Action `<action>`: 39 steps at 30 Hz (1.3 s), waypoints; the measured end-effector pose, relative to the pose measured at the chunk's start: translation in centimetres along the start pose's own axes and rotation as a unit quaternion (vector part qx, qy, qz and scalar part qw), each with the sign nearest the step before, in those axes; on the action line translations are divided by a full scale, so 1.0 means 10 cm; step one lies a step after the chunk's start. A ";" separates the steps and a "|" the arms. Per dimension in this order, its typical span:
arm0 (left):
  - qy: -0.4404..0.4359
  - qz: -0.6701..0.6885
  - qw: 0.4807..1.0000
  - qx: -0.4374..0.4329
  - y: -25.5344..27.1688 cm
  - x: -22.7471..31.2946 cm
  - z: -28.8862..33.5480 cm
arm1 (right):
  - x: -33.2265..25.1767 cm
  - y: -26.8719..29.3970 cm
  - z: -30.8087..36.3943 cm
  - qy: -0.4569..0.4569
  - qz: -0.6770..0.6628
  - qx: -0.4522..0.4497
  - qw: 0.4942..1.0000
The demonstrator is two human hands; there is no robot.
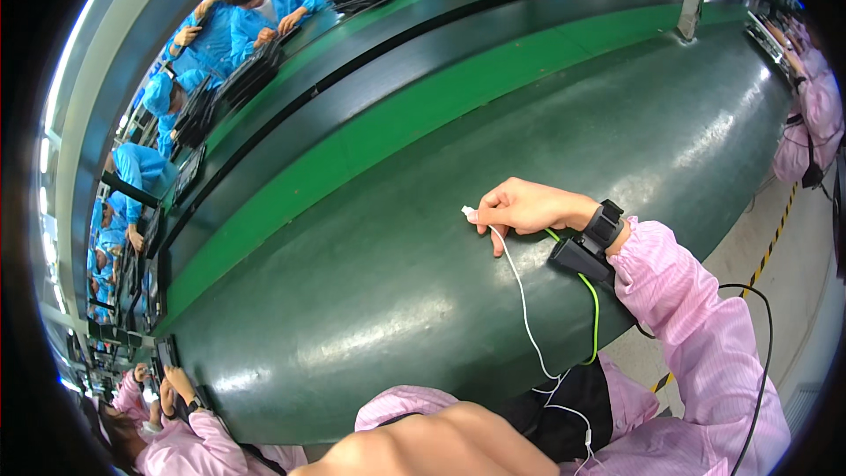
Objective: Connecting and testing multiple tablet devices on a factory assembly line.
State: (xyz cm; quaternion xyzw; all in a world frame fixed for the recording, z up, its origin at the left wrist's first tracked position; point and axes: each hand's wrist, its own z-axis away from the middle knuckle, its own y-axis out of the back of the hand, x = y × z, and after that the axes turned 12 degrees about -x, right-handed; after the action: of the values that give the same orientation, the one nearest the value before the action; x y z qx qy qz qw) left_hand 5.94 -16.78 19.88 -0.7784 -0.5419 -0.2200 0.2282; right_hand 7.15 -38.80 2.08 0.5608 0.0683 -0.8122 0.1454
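Note:
My right hand (520, 208) is over the bench, thumb and forefinger closed on the small white end piece of a thin cord. The white cord (522, 295) hangs from those fingers over the bench's near edge and loops down toward my lap. Its end piece (468, 211) is too small to make out its exact kind. My left hand (432, 445) looms large at the lower edge, close to the camera; only its back shows and the fingers are hidden. A black band (604, 224) circles my right wrist, with a black box (580, 259) beside it.
A bright green cord (596, 317) runs from near the black box over the bench edge. The dark green bench (370, 300) curves across the view, with a metal post (694, 0) at the far right. Co-workers in blue (264, 13) and pink (189, 445) sit around it.

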 end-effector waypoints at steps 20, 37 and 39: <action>0.062 0.026 0.997 0.026 -0.05 0.14 -0.01 | 0.00 0.01 0.00 0.004 0.001 -0.001 1.000; -0.106 0.205 0.973 -0.006 0.05 0.17 0.07 | 0.05 0.01 -0.02 0.021 -0.004 -0.001 1.000; -0.111 0.210 0.971 -0.012 0.04 0.21 0.05 | 0.06 0.01 -0.02 0.025 -0.006 -0.004 1.000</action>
State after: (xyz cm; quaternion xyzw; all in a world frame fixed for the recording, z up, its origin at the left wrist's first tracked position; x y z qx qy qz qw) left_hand 7.02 -15.01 20.67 -0.8973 -0.3851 -0.0858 0.1980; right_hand 7.18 -38.91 1.50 0.5796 0.0784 -0.7988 0.1407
